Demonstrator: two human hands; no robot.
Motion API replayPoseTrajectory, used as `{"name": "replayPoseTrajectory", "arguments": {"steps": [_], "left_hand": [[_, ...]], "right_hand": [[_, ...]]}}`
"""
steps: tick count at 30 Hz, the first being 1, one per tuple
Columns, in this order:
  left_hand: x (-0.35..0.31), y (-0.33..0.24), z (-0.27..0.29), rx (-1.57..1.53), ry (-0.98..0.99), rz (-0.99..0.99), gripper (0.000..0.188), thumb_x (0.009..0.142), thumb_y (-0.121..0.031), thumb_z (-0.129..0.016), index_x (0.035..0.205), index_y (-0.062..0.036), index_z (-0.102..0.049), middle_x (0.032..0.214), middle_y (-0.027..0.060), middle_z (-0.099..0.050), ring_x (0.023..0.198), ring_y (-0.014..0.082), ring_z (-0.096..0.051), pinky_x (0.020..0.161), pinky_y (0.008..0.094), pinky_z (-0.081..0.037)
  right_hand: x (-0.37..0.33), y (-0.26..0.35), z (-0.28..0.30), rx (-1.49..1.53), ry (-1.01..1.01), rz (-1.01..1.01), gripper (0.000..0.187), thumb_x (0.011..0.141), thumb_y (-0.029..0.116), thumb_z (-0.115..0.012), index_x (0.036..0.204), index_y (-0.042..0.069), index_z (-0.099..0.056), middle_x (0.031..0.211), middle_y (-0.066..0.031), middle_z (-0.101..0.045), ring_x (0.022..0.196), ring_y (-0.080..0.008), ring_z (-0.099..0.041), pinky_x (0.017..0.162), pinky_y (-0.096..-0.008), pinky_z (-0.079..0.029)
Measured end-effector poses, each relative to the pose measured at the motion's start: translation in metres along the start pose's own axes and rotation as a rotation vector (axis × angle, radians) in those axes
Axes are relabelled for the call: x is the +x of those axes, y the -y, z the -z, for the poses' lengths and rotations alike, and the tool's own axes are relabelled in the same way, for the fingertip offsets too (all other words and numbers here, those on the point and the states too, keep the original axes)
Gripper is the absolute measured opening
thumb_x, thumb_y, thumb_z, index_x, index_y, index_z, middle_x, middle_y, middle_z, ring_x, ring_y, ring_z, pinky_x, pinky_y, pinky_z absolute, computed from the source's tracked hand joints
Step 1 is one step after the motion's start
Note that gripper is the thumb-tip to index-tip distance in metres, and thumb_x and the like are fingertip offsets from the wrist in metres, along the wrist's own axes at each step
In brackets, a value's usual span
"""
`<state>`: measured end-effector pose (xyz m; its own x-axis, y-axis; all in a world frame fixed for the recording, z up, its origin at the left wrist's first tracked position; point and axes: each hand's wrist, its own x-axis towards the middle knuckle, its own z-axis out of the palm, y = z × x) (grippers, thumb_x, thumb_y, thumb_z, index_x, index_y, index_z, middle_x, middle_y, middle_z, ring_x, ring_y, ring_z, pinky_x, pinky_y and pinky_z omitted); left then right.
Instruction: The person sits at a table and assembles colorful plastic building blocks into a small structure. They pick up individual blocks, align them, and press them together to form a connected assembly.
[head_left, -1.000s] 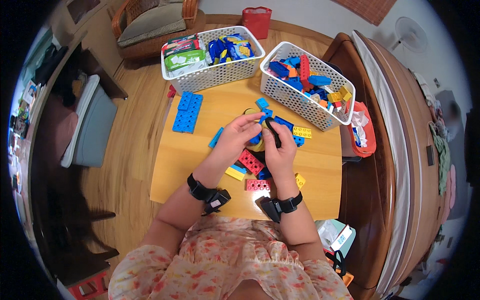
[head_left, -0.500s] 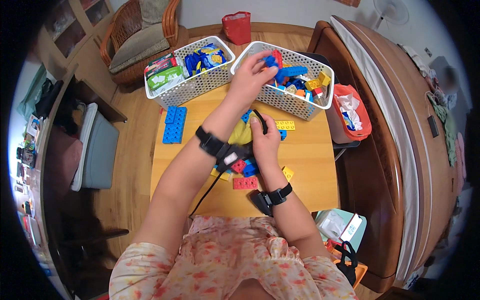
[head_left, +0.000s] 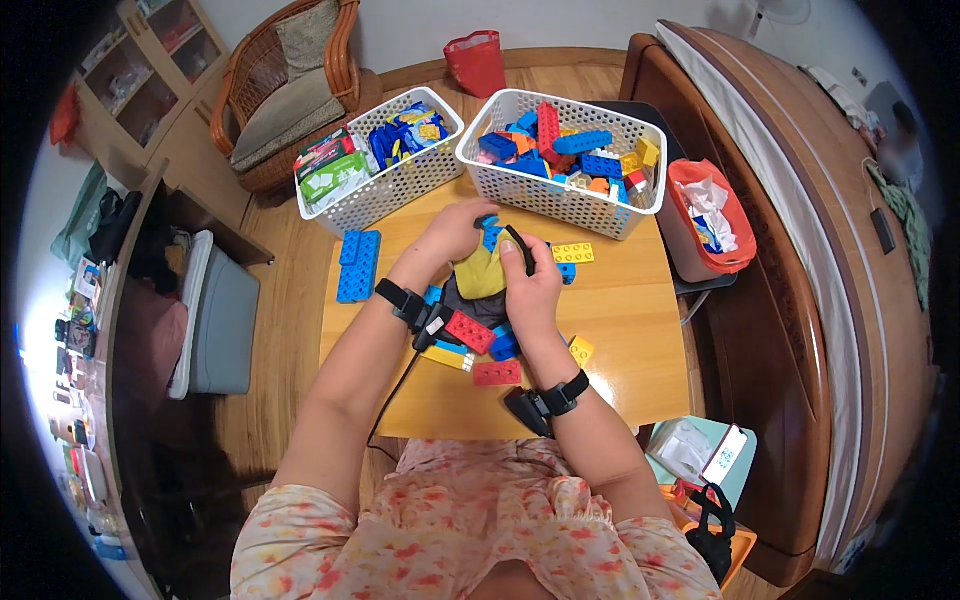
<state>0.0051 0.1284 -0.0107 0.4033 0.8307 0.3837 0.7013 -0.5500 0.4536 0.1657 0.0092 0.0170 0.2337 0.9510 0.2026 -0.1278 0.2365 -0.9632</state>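
Observation:
My left hand [head_left: 460, 232] is over the table, its fingers closed at a blue toy building brick [head_left: 490, 234] that they partly cover. My right hand [head_left: 531, 290] is closed on the black edge of a soft yellow and dark grey cloth item [head_left: 483, 277], perhaps a pouch; its full shape is hidden. Close to the wrists lie a red brick [head_left: 469, 332], a second red brick [head_left: 497, 373] and a dark blue brick [head_left: 504, 345]. A yellow brick [head_left: 573, 253] lies beyond my right hand, with a blue one partly under it.
A white basket of bricks [head_left: 560, 205] stands at the back right; another white basket [head_left: 385, 184] holds packets at the back left. Stacked blue bricks [head_left: 358, 268] lie at the table's left. A lined bin [head_left: 700, 265] stands beyond the right edge. A cable [head_left: 395, 395] trails from my left wrist.
My left hand has come back from the brick basket to the cloth item, toward me. My right hand keeps its grip on the cloth. The view has shifted slightly.

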Motion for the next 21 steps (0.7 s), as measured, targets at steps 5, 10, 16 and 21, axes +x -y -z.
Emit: {"name": "replayPoseTrajectory", "arguments": {"steps": [5,10,16,21], "left_hand": [[0.003,-0.020,0.011,0.035,0.188,0.234,0.030,0.081,-0.012,-0.068,0.110,-0.0030,-0.069,0.111,0.0187,-0.067,0.107,0.0375,-0.062,0.093,0.0425,-0.050],[-0.016,-0.024,0.022,-0.189,0.067,0.399,0.031,0.089,-0.018,-0.068,0.114,0.0005,-0.065,0.104,0.0137,-0.068,0.096,0.0249,-0.065,0.085,0.0347,-0.052],[-0.069,-0.074,0.039,-0.900,0.039,0.392,0.036,0.097,-0.017,-0.062,0.127,0.0029,-0.058,0.104,0.0010,-0.064,0.092,0.0092,-0.059,0.082,0.0267,-0.050],[-0.091,-0.068,0.022,-1.227,-0.110,0.378,0.034,0.099,-0.013,-0.059,0.128,0.0039,-0.056,0.107,0.0016,-0.061,0.092,0.0087,-0.058,0.083,0.0253,-0.048]], "right_hand": [[0.001,-0.005,0.003,-0.018,-0.029,0.026,0.025,0.094,0.016,-0.066,0.111,-0.002,-0.064,0.100,-0.0056,-0.068,0.091,-0.0112,-0.061,0.083,-0.0262,-0.049],[0.003,-0.012,0.002,-0.039,-0.031,0.014,0.027,0.094,0.017,-0.066,0.114,-0.002,-0.065,0.106,-0.0090,-0.069,0.097,-0.0137,-0.063,0.087,-0.0282,-0.050],[-0.001,0.003,0.001,-0.200,0.066,0.303,0.026,0.092,0.013,-0.067,0.115,-0.001,-0.067,0.100,-0.0107,-0.068,0.090,-0.0197,-0.064,0.082,-0.0285,-0.050],[-0.003,0.006,-0.002,-0.273,0.209,0.294,0.025,0.091,0.011,-0.067,0.113,0.000,-0.069,0.092,-0.0111,-0.067,0.082,-0.0206,-0.063,0.074,-0.0296,-0.050]]}}
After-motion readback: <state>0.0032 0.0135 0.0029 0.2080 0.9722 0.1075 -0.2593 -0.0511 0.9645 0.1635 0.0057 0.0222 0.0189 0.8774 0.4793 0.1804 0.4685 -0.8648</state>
